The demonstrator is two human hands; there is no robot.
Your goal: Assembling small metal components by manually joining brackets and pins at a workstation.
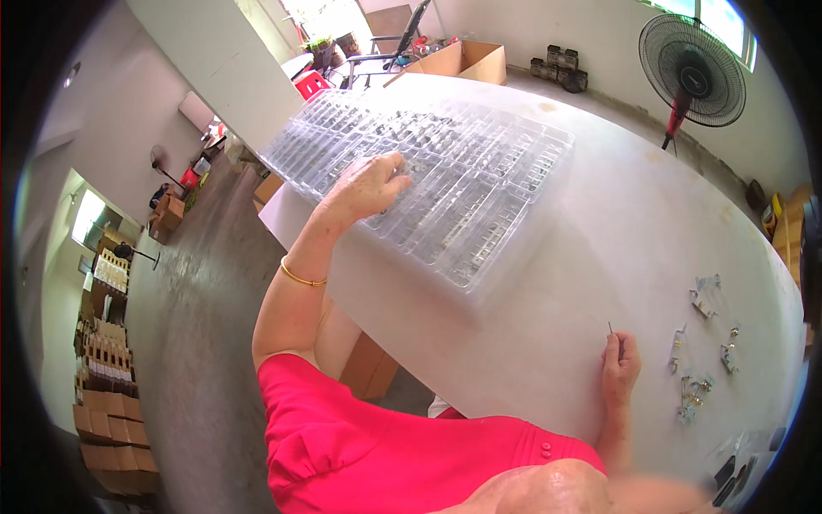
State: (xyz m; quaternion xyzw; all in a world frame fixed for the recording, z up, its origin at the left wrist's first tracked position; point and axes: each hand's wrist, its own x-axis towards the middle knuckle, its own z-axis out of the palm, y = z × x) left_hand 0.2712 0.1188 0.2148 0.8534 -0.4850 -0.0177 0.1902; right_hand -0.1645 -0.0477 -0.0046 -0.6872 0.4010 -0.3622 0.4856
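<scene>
Trays, clear and divided, lie across the far left part of the white table, their compartments holding small metal pieces. Your left hand reaches over the near left side of the trays, fingers curled above the compartments, a gold bracelet sitting above the wrist. Thumb and forefinger look slightly apart at the tips, but glare and the small scale hide whether a piece sits between them, so its grip cannot be told. Your right hand, well apart at the near side of the table, is clamped on a thin rod that points up and away from you. Metal parts lie in loose groups to the right of that hand.

For tidy work at the trays, a straight downward approach into one compartment would probably serve you best, with a pinch by the fingertips alone and a lift well clear of the dividers. At such a stretch, a raised forearm should avoid nudging the tray edge. A light, steady hold on the rod, its tip turned from your fingers and from the loose parts, seems wise.
</scene>
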